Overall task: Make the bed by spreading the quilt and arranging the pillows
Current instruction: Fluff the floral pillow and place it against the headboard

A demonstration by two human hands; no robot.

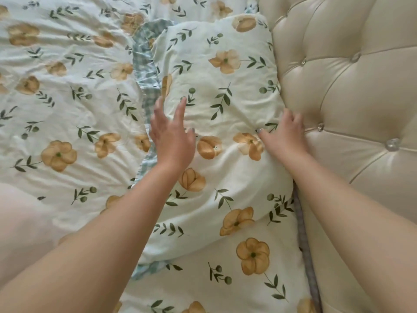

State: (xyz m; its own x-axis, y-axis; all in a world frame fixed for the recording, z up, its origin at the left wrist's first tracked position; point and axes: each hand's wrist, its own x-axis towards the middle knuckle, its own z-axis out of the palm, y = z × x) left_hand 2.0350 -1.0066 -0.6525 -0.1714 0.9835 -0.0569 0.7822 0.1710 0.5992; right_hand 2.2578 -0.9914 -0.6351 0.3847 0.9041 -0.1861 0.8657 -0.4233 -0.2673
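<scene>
A pillow in a cream cover with yellow flowers and green leaves lies against the headboard. My left hand rests flat on the pillow's left part, fingers spread, holding nothing. My right hand presses on the pillow's right edge, fingers curled down between pillow and headboard; whether it grips the cloth is unclear. The quilt, in the same floral print, lies spread to the left. Its blue-green checked edge runs along the pillow's left side.
A cream tufted headboard with shiny buttons fills the right side. A floral bedsheet shows below the pillow. A grey checked strip runs between the bedding and the headboard.
</scene>
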